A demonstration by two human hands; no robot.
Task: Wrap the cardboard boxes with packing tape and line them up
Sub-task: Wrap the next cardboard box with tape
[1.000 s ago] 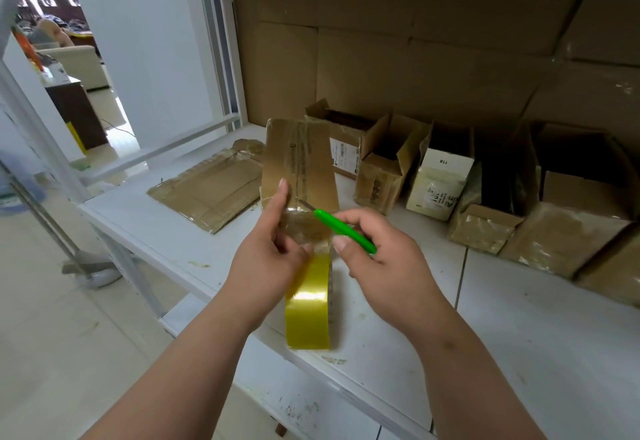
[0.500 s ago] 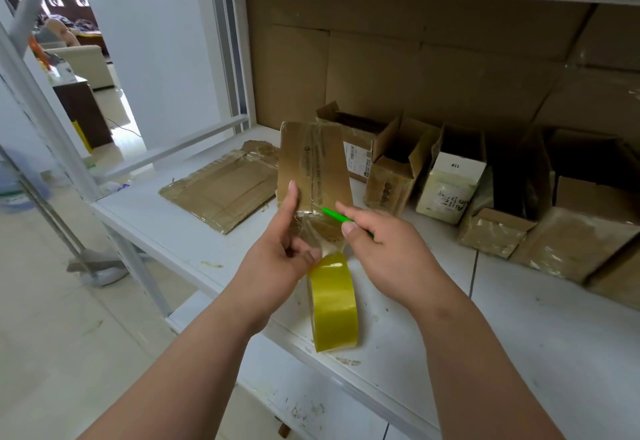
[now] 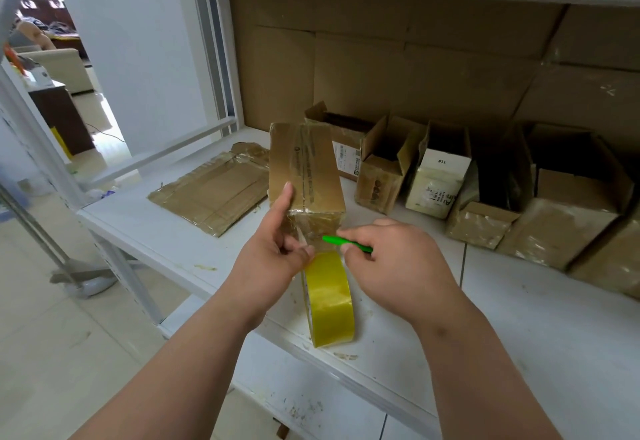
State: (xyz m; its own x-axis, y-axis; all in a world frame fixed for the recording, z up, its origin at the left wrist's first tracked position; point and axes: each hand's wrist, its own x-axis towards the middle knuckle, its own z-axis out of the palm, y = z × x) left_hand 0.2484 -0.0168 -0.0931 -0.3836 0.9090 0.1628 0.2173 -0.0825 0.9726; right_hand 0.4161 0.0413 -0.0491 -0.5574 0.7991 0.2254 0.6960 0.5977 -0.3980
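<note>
— The right hand (image 3: 391,263), gripping the green cutter (image 3: 346,244), has moved in on the tape stretched below the box (image 3: 304,169).
— And the left hand (image 3: 273,256)?
— It pinches that strip; the tape roll (image 3: 329,301) stands on the shelf (image 3: 519,335). The cut looks imminent.

A white metal shelf (image 3: 554,318) with scuffed, stained boards fills the near right, backed by flattened brown cardboard sheets (image 3: 415,59). Left, a pale tiled floor (image 3: 41,353), a white wall (image 3: 145,59), and far off a bright room with a beige sofa (image 3: 65,67) and dark cabinet (image 3: 62,117).
</note>
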